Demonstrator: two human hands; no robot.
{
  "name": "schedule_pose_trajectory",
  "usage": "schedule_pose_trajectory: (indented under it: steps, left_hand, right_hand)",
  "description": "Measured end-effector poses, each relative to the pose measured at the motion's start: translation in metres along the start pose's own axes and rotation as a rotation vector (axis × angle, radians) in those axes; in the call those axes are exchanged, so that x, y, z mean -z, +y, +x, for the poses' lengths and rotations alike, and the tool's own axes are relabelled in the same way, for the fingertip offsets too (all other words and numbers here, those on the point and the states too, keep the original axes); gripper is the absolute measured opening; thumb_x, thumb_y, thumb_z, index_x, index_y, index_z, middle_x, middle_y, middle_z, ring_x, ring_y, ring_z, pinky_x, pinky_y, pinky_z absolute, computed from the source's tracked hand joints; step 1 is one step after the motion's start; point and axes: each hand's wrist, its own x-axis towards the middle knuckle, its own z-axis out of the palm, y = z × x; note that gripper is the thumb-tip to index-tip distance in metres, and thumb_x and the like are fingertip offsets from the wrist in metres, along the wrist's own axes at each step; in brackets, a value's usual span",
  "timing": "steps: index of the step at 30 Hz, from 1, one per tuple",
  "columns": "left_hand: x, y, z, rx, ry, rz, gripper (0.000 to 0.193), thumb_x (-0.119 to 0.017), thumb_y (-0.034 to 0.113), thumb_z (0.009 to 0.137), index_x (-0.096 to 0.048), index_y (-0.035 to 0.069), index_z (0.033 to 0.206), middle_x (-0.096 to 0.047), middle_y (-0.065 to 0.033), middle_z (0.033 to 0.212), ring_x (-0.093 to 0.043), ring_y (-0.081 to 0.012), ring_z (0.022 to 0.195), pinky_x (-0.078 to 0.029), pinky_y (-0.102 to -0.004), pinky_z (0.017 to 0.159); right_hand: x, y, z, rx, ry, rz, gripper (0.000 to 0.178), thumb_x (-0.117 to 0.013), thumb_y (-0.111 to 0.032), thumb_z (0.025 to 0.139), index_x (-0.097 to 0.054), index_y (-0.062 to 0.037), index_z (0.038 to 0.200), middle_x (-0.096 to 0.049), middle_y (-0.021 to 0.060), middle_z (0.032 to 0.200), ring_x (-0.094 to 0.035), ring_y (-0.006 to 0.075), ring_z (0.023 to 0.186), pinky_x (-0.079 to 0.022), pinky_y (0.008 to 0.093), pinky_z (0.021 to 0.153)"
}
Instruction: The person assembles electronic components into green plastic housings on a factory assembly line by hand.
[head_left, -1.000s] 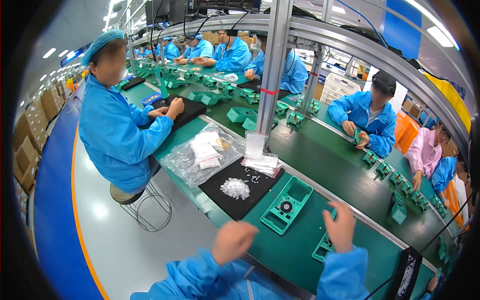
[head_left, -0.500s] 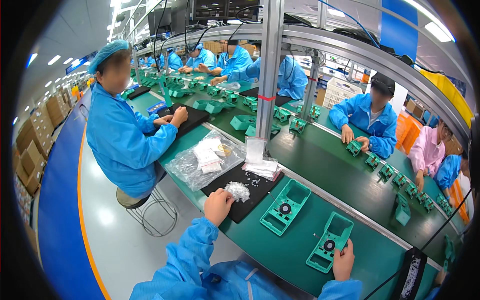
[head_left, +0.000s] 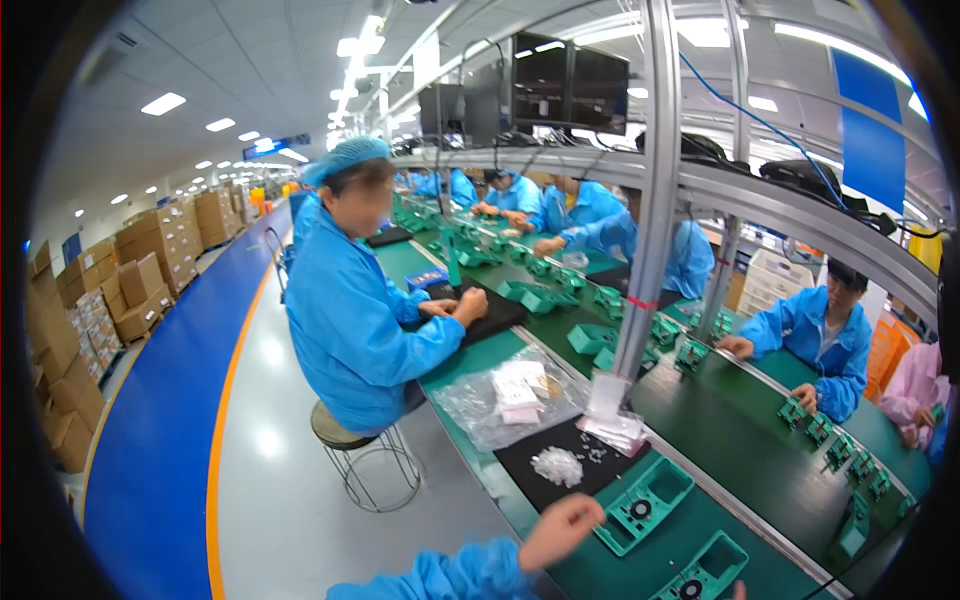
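My left hand [head_left: 560, 530] is beside the left edge of a green plastic housing [head_left: 663, 487], its fingers pinched together. Whatever it may hold is too small to make out. A round black part sits in the middle of this housing. A second green housing [head_left: 722, 556], also with a round black part, lies nearer and to the right, cut by the lower rim. Only a fingertip of my right hand [head_left: 740, 590] shows at that housing's right side. Left of the housings, a heap of small clear plastic pieces [head_left: 556, 466] rests on a black mat [head_left: 520, 462].
Clear bags [head_left: 470, 405] with white packets lie beyond the mat. A metal post [head_left: 650, 200] rises from the bench. Across it, a person [head_left: 815, 330] handles green parts [head_left: 820, 430] in a row. Another person [head_left: 360, 300] sits on the left, on a round stool [head_left: 345, 430].
My left hand has left the heap of clear pieces and moved right to the first housing. The view has swung up and left, so my right hand is nearly out of sight.
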Motion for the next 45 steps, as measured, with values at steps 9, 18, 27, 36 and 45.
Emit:
schedule_pose_trajectory:
  steps: [9, 18, 27, 36, 45]
  left_hand:
    - [-0.095, 0.033, -0.077, 0.265, -0.273, -0.78, 0.005, -0.054, -0.001, 0.082, -0.059, -0.001, 0.084, -0.057, -0.0073, 0.087, -0.054, -0.0127, 0.081, -0.044, -0.0239, 0.074]
    - [-0.104, 0.028, -0.073, -0.057, -0.54, -0.326, 0.026, -0.06, 0.013, 0.079, -0.058, 0.003, 0.102, -0.059, -0.0087, 0.102, -0.056, -0.0205, 0.086, -0.043, -0.0312, 0.08]
    - [-0.114, 0.002, -0.084, -0.637, -0.563, 0.608, 0.043, -0.059, 0.028, 0.076, -0.054, 0.014, 0.116, -0.043, -0.0023, 0.131, -0.046, -0.0263, 0.11, -0.033, -0.0409, 0.098]
    - [-0.114, 0.004, -0.075, -0.629, -0.57, 0.59, 0.041, -0.059, 0.026, 0.075, -0.056, 0.012, 0.113, -0.044, -0.0023, 0.129, -0.048, -0.0255, 0.106, -0.035, -0.0368, 0.096]
    - [-0.114, 0.003, -0.078, -0.614, -0.563, 0.528, 0.04, -0.058, 0.024, 0.074, -0.056, 0.01, 0.112, -0.043, -0.0033, 0.13, -0.05, -0.0263, 0.101, -0.035, -0.0381, 0.095]
  right_hand:
    - [-0.025, -0.031, -0.016, 0.255, 0.011, 0.486, 0.019, -0.065, 0.003, 0.07, -0.058, 0.0023, 0.088, -0.059, 0.0101, 0.072, -0.056, 0.0154, 0.063, -0.045, 0.0253, 0.056]
    - [0.018, -0.008, 0.013, 0.309, -0.031, -0.013, 0.014, -0.064, -0.003, 0.063, -0.055, -0.0092, 0.072, -0.052, 0.0065, 0.079, -0.052, 0.0265, 0.078, -0.039, 0.0355, 0.072]
    - [-0.018, 0.026, 0.1, 0.261, -0.582, -0.572, 0.009, -0.065, -0.018, 0.074, -0.061, -0.0102, 0.071, -0.033, 0.0047, 0.131, -0.016, 0.0389, 0.128, -0.016, 0.074, 0.089]
    - [-0.027, 0.023, 0.106, 0.252, -0.611, -0.686, 0.01, -0.066, -0.017, 0.071, -0.062, -0.0083, 0.068, -0.032, 0.0051, 0.13, -0.022, 0.0385, 0.125, -0.023, 0.0722, 0.086]
    - [-0.03, 0.012, 0.11, 0.228, -0.695, -0.798, 0.013, -0.064, -0.018, 0.074, -0.061, -0.0054, 0.074, -0.03, 0.009, 0.13, -0.025, 0.0371, 0.123, -0.027, 0.0699, 0.087]
